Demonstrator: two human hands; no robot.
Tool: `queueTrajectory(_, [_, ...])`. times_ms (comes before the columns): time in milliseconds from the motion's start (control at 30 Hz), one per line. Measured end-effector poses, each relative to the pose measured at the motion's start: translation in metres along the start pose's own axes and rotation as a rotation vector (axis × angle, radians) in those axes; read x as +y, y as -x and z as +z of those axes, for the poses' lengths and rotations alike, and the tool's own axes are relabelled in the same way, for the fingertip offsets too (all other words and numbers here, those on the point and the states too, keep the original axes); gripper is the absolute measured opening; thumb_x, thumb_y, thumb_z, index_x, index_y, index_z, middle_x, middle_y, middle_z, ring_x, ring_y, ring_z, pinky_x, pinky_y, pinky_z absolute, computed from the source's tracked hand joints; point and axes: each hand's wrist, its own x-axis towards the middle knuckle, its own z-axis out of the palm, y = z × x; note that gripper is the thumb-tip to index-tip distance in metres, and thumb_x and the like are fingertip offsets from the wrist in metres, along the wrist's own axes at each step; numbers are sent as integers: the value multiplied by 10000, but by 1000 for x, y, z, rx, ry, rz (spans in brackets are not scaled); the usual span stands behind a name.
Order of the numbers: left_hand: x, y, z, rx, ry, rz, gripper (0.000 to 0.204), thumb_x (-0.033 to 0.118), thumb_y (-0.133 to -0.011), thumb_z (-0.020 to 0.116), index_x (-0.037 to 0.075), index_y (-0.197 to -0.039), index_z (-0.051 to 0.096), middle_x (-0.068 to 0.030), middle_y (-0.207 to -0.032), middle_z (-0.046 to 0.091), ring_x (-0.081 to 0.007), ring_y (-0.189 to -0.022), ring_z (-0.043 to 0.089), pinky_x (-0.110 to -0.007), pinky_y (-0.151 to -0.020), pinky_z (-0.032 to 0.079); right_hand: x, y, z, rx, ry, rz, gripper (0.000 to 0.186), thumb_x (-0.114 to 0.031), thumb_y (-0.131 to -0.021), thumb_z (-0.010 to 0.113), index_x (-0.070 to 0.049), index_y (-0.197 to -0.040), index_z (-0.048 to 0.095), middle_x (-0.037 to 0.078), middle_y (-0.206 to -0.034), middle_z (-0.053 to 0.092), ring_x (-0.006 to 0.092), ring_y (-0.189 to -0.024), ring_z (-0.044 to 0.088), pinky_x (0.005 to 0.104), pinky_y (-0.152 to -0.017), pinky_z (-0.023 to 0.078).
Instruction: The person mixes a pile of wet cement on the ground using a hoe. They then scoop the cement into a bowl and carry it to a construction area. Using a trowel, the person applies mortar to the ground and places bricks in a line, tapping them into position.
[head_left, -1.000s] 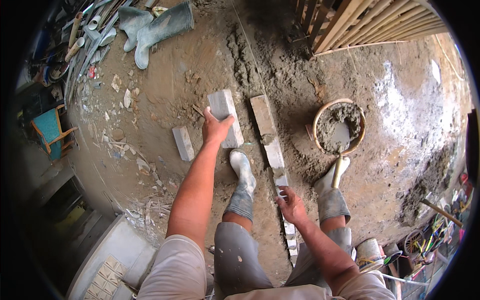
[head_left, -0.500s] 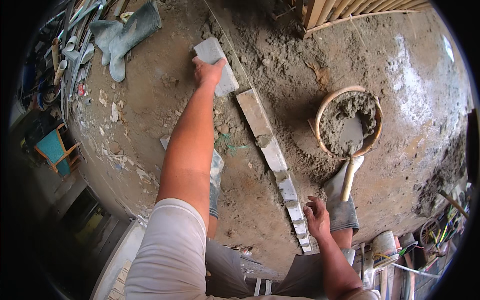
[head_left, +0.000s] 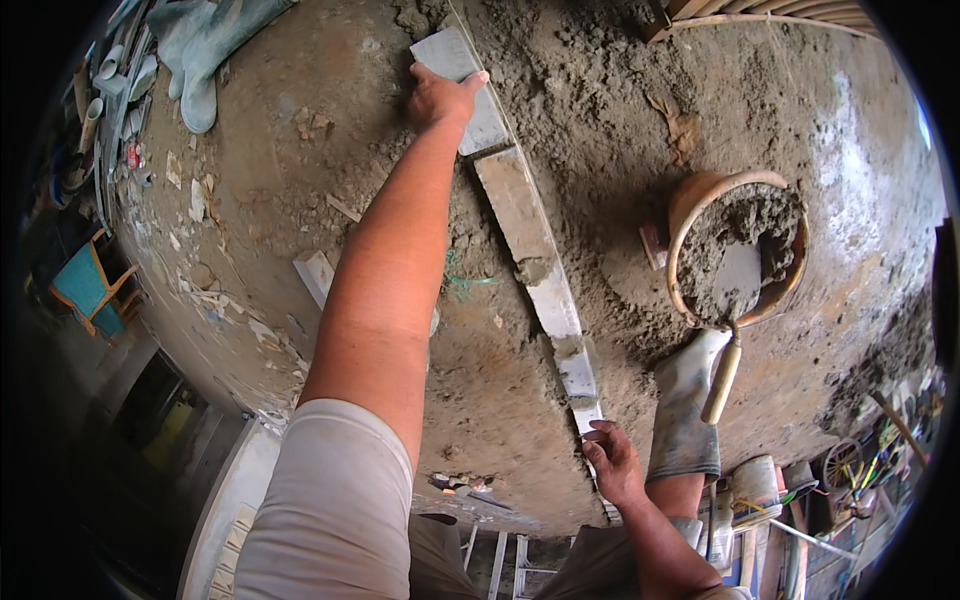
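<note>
My left hand (head_left: 440,98) is stretched far forward, its fingers and thumb gripping a pale grey brick (head_left: 487,122) across its width. That brick lies at the far end of a row of bricks (head_left: 513,195), close along a taut string (head_left: 530,165). Grey mortar (head_left: 534,270) sits in the joints between the row's bricks. Over the near part of the row hovers my right hand (head_left: 613,465), holding nothing, its fingers loosely bent and apart. To the right, a bucket (head_left: 677,225) holds wet mortar (head_left: 770,225). A trowel (head_left: 722,380) rests in it, handle hanging over the near rim.
One of my rubber boots (head_left: 685,425) stands between row and bucket. Another pair of boots (head_left: 198,95) lies far left on the dirt floor. A loose brick (head_left: 315,275) is beside my left forearm. Slatted bamboo (head_left: 770,10) stands far right; tools and containers (head_left: 755,480) crowd the near right.
My left hand has moved the brick forward and right, bringing it into line with the row by the string. My right hand has shifted slightly left and nearer. The view has shifted too.
</note>
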Motion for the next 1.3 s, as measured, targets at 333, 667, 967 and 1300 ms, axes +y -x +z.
queueTrajectory(333, [-52,-5,7,-54,388,49,912,154,-752,837,137,-1512,334,-180,-1470,467,-320,-1329,482,-390,-1099,406,-103,-41,-90,764,431,-606,358,-70,-870,651,-9,-1212,566,169,-1151,580,285,-1024,574,366,-778,499])
queueTrajectory(667, [-50,-1,12,-87,430,12,898,188,-750,837,176,-1508,355,-176,-1391,552,-320,-1252,558,-380,-1060,436,-94,-110,-142,787,548,-180,435,-259,-865,724,-24,-1169,520,153,-982,571,308,-885,579,433,-783,474])
queueTrajectory(967, [-50,-6,11,-51,430,44,870,199,-762,827,189,-1506,375,-166,-1377,566,-311,-1229,576,-373,-1046,448,-52,-119,-166,807,765,-196,441,-174,-808,707,-29,-1172,504,162,-1024,617,326,-891,615,465,-795,482])
queueTrajectory(1300, [-50,-5,16,-11,498,37,855,130,-764,818,190,-1500,386,-184,-1373,561,-338,-1246,560,-388,-1047,447,-54,-87,-170,722,601,56,308,-230,-801,555,63,-887,596,275,-757,597,441,-720,559,490,-723,461])
